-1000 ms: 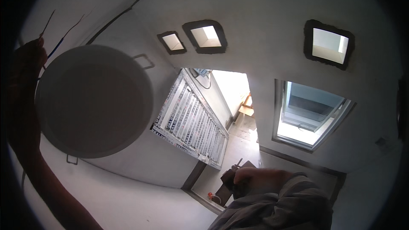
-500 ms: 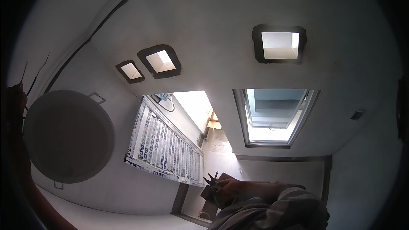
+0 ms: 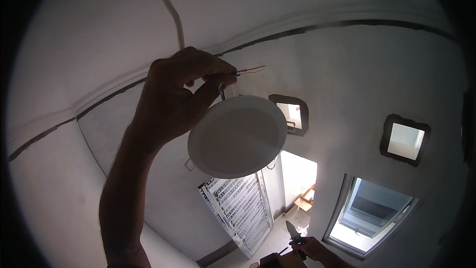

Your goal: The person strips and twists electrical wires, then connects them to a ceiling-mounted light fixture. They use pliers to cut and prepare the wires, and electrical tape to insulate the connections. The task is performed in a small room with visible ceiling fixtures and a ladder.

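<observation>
White round flat lamp panel (image 3: 237, 136): in the head view, hanging just below the left hand, its broad face turning toward the camera; seemingly hanging by its lead, though whether the palm is also steadying the rim I cannot tell.
Short dark lead (image 3: 222, 95): running between the fingers and the lamp's upper edge, probably bearing the weight.
Bent silver wire clips (image 3: 189, 165): sticking out past the rim, nothing pressing on them.
Bare left hand (image 3: 183, 82): reaching high, thumb and fingers pinching the wires; likely gripping just behind their ends so that the tips are standing free.
Thin wires with blue insulation and bare coppery ends (image 3: 243, 71): poking out rightward beyond the fingertips, lying close side by side.
Pale bent cable (image 3: 171, 10): coming down the white ceiling and passing behind the left hand; where it is ending I cannot see.
Bare right hand (image 3: 311, 249): staying low, well apart from the lamp, fingers closing round the tool's handles.
Dark-handled grey metal pliers (image 3: 294, 230): pointing upward, apparently being kept ready by that grip; their jaws are touching nothing visible.
Pale slatted door in printed film (image 3: 240, 201): standing beyond the lamp, which is partly hiding it.
</observation>
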Action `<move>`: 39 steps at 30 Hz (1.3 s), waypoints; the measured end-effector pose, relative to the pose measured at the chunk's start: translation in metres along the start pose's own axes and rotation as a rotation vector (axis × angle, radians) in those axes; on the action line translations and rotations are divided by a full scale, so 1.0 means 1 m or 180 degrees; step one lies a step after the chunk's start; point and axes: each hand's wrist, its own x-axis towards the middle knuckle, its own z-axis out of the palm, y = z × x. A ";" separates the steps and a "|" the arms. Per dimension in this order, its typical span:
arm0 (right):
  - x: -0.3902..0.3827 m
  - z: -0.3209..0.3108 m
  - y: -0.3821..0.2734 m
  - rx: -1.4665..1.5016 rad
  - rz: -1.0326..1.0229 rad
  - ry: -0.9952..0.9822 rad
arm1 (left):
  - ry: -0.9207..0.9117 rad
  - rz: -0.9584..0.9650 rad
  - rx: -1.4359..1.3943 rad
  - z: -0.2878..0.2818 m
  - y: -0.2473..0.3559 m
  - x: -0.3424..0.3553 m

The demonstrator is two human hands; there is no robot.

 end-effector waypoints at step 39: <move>-0.167 0.008 -0.473 -0.4930 -0.4693 0.3093 | -0.0118 0.0245 -0.0155 -0.002 0.009 0.000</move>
